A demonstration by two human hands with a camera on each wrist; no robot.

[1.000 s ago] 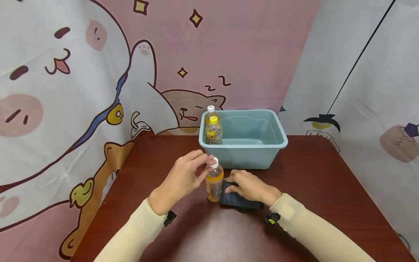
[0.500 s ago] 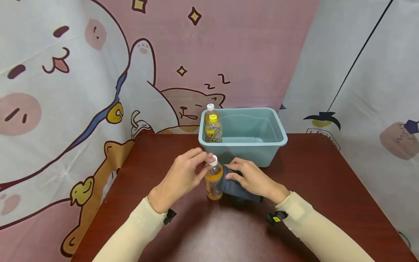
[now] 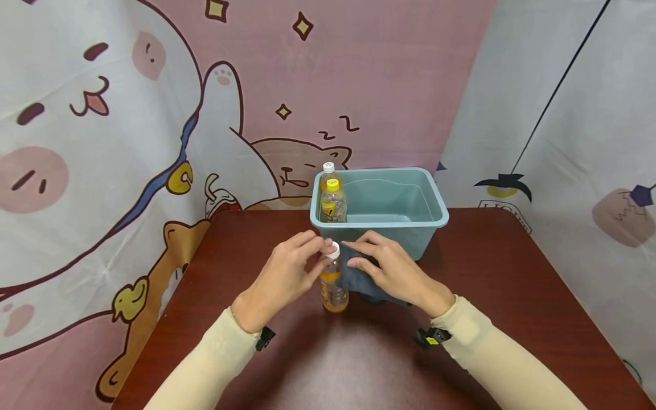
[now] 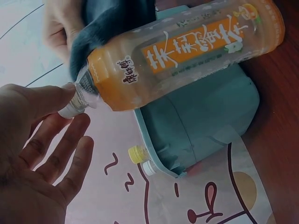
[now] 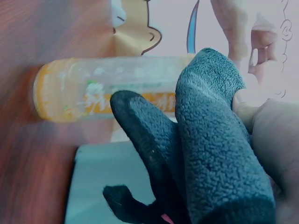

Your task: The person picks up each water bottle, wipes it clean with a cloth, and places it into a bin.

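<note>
A clear plastic drink bottle (image 3: 334,296) with an orange label and white cap stands on the table. My left hand (image 3: 287,267) pinches it at the cap and neck between thumb and fingers. Held in my right hand (image 3: 394,270) is a dark grey-blue fleecy cloth (image 5: 219,135), its upper part close against the bottle's right side. Loose ends of the cloth hang below the hand. In the left wrist view the cloth overlaps the label's edge just below the neck of the bottle (image 4: 187,51).
Right behind the bottle is a blue-green plastic tub (image 3: 379,242). In its left end stand a yellow-capped bottle (image 3: 333,209) and a white-capped bottle (image 3: 329,176). The dark red table (image 3: 246,239) ends against a cartoon-printed curtain (image 3: 400,85).
My right hand has raised the cloth along the bottle's side, from its lower half up toward the neck. The left hand keeps its pinch at the cap, almost unmoved.
</note>
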